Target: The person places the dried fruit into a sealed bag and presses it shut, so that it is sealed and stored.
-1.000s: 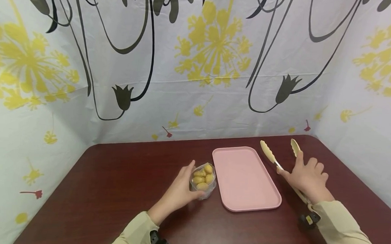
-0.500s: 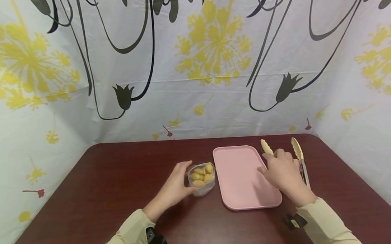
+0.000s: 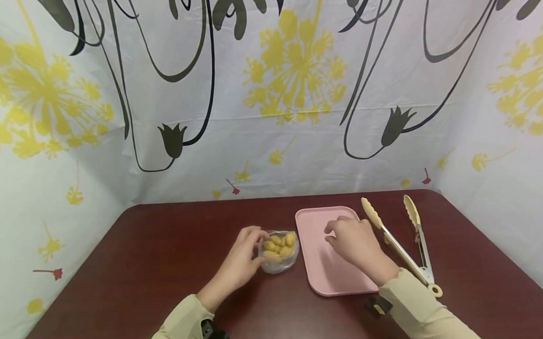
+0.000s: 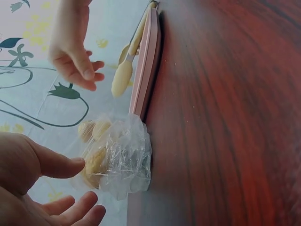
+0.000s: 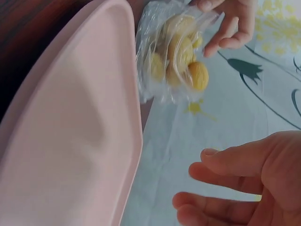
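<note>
A clear plastic container [image 3: 279, 264] of yellow oval pieces [image 3: 279, 245] stands on the table just left of the pink tray [image 3: 326, 261]. My left hand [image 3: 237, 263] is at the container's left side, fingers parted and loosely bent; in the left wrist view the thumb [image 4: 61, 165] is at the edge of the crinkled plastic [image 4: 124, 160]. Over the tray hangs my right hand [image 3: 356, 245], holding nothing, its fingers loosely bent and apart, as the right wrist view also shows [image 5: 235, 183].
Metal tongs with cream tips [image 3: 403, 251] lie spread at the tray's right, partly behind the right forearm. A patterned cloth [image 3: 281, 155] hangs behind and beside the dark red table [image 3: 160, 265].
My right hand has moved left from the tongs to above the tray, leaving the tongs on the table. The left hand and the container have shifted slightly left.
</note>
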Demonstrator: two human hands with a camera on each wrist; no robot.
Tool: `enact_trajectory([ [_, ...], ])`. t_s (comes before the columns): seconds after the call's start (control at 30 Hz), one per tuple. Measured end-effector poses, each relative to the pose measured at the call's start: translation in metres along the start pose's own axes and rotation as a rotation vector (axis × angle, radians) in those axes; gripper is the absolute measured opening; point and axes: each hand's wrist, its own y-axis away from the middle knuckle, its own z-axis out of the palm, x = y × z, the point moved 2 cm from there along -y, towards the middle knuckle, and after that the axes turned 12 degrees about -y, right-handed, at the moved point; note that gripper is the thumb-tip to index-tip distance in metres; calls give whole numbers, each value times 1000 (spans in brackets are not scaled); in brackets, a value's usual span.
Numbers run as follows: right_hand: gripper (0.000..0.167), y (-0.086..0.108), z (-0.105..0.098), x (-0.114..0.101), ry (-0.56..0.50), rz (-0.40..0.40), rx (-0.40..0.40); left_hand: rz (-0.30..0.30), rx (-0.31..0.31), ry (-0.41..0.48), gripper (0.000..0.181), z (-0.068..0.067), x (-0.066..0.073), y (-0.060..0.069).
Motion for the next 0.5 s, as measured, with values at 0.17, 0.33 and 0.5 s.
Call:
enact_trajectory([
  [0.17, 4, -10, 7, -13, -44, -87, -6, 1, 14, -42, 22, -1, 0, 1],
  [0.33, 6, -17, 15, -18, -110, -95, -37, 6, 27, -54, 22, -1, 0, 0],
  [0.5, 8, -21, 23, -20, -163, -40, -106, 8, 26, -28, 22, 0, -1, -1],
])
